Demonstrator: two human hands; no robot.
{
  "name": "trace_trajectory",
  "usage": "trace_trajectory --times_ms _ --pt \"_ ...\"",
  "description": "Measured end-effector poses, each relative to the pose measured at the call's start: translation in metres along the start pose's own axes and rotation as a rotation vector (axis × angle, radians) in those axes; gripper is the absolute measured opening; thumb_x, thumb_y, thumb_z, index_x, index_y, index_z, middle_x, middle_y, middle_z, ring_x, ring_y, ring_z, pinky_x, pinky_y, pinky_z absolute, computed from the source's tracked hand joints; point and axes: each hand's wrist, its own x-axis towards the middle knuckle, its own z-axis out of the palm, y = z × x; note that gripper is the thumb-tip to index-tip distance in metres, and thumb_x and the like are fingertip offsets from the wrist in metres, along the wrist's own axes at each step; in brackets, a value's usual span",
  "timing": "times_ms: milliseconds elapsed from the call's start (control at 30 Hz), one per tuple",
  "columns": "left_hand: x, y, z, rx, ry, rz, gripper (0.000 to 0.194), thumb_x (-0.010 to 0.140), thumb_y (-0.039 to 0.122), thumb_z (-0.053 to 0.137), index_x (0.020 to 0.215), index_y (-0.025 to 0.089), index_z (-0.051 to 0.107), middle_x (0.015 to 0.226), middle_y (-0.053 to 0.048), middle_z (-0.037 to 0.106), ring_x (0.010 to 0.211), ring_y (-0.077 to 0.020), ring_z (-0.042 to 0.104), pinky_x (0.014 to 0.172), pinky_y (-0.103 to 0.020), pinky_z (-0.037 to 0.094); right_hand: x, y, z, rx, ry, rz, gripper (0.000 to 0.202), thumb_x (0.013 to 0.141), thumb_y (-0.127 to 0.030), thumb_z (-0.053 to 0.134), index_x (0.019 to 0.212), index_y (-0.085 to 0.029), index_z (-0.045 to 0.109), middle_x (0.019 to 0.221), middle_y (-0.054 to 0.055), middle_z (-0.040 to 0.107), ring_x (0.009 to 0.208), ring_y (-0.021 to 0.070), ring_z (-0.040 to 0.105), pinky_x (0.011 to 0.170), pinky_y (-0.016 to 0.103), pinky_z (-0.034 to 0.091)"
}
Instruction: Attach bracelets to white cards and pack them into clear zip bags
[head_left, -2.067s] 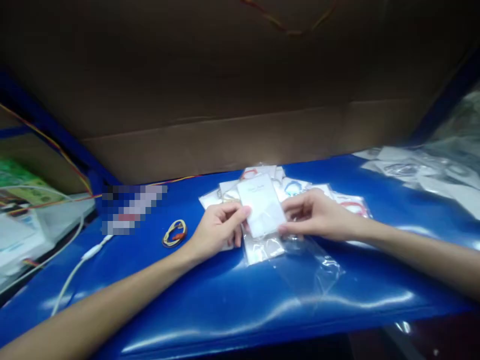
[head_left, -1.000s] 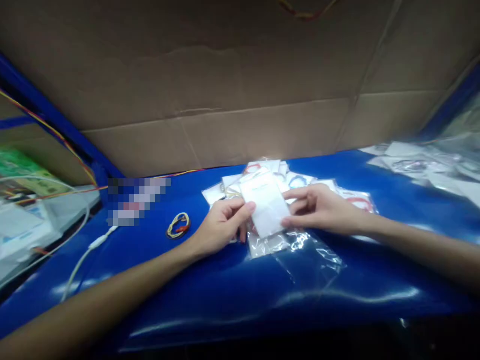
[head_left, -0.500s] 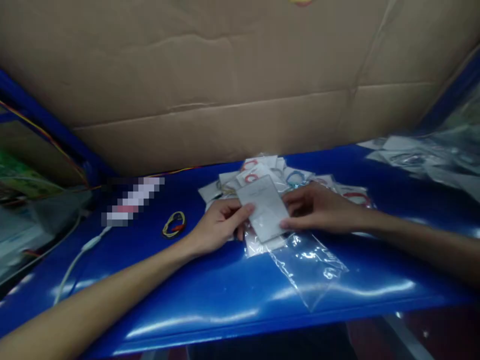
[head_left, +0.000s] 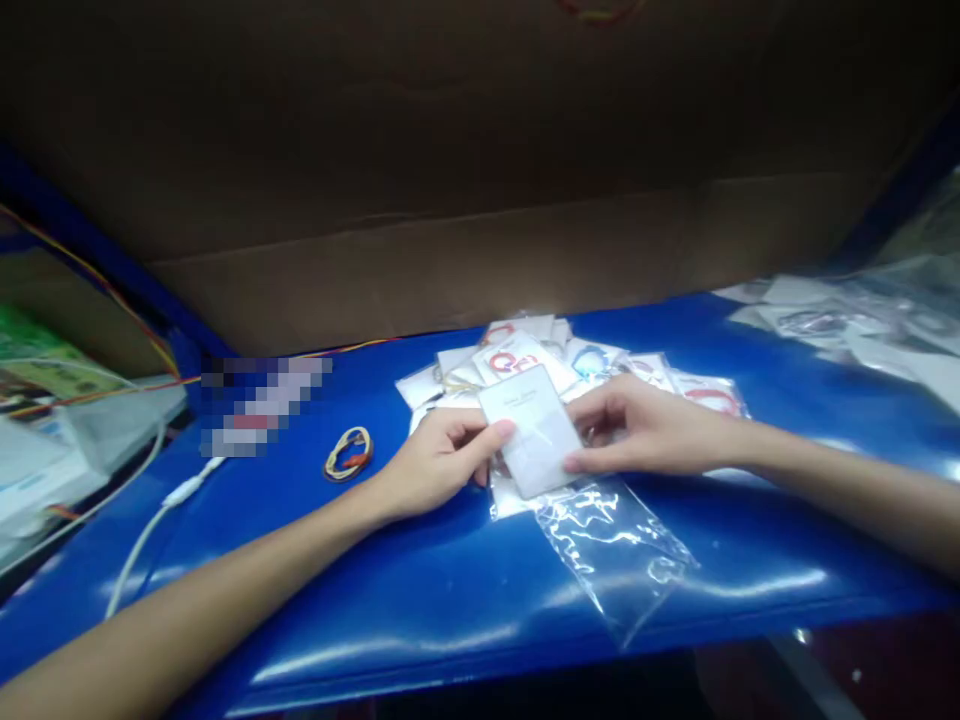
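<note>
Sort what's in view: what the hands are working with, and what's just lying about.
In hand or close by:
- White card, held by left hand and right hand
- Clear plastic
- Bagged cards, probably

Apparently lying about:
- Coiled cord
- White cable
- Far-right packets

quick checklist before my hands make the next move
- Left hand gripping the white card: ok, thumb on its face
- Right hand steadying it: ok, thumb at its right edge
- Coiled cord apart from both hands: ok
- Packets neatly stacked: not ok, spread and overlapping
- Mouth of the clear bag open: cannot tell
</note>
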Motion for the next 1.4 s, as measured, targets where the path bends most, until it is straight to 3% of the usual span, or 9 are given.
trace_trajectory --times_ms 233,833,1400 --pt "-0.001 -0.0012 -0.0006 0.078 -0.011 0.004 0.05 0.099 0.045 0.053 0.059 0.016 0.061 0.056 0.0 0.06 0.054 -0.0106 0.053 0.054 -0.021 0.04 -0.001 -0.0025 -0.0027 -0.057 -0.011 -0.005 0.025 0.089 -0.039 0.075 0.099 -0.016 0.078 0.093 0.004 0.077 0.079 0.0183 0.067 0.067 0.026 0.051" --pt "-0.0009 0.002 0.0002 0.118 -0.015 0.021 0.047 0.096 0.042 0.055 0.058 0.015 0.06 0.055 0.001 0.057 0.053 -0.0096 0.049 0.052 -0.02 0.038 -0.0033 -0.0053 -0.0064 -0.079 -0.054 -0.046 0.024 0.088 -0.038 0.076 0.098 -0.017 0.078 0.089 0.002 0.076 0.079 0.017 0.066 0.068 0.025 0.05" --pt "-0.001 0.003 -0.0004 0.142 -0.023 0.038 0.048 0.097 0.041 0.054 0.058 0.016 0.061 0.054 0.001 0.058 0.052 -0.0099 0.05 0.051 -0.019 0.038 -0.0023 -0.0002 -0.0034 -0.079 -0.009 -0.044 0.023 0.088 -0.036 0.075 0.099 -0.017 0.079 0.086 0.002 0.075 0.074 0.0161 0.064 0.064 0.024 0.048"
